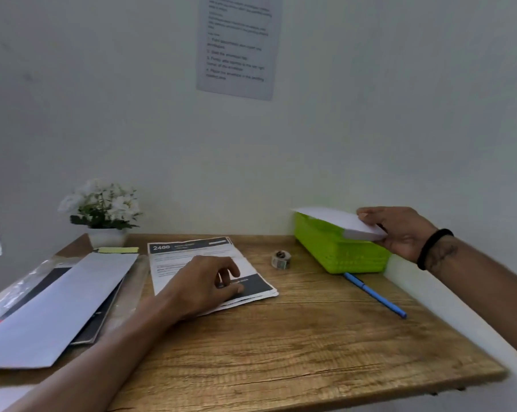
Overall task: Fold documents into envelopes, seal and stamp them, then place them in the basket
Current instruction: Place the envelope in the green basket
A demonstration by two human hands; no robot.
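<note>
Over the far-right corner of a wood-grain desk (pixel 296 346), the right hand (pixel 400 233) pinches a white envelope (pixel 337 221) by its near end — thumb on top, fingers beneath — holding it tilted above a lime-green plastic basket (pixel 340 254) with a woven-look wall. A black band circles that wrist. The left hand (pixel 203 283) rests with loosely curled fingers on a stack of printed documents (pixel 203 257). Between the hands sits a small roll of stamps (pixel 281 259); just below the right hand lies a blue pen (pixel 374 295). Left of the left hand lie long white envelopes (pixel 52 310).
</note>
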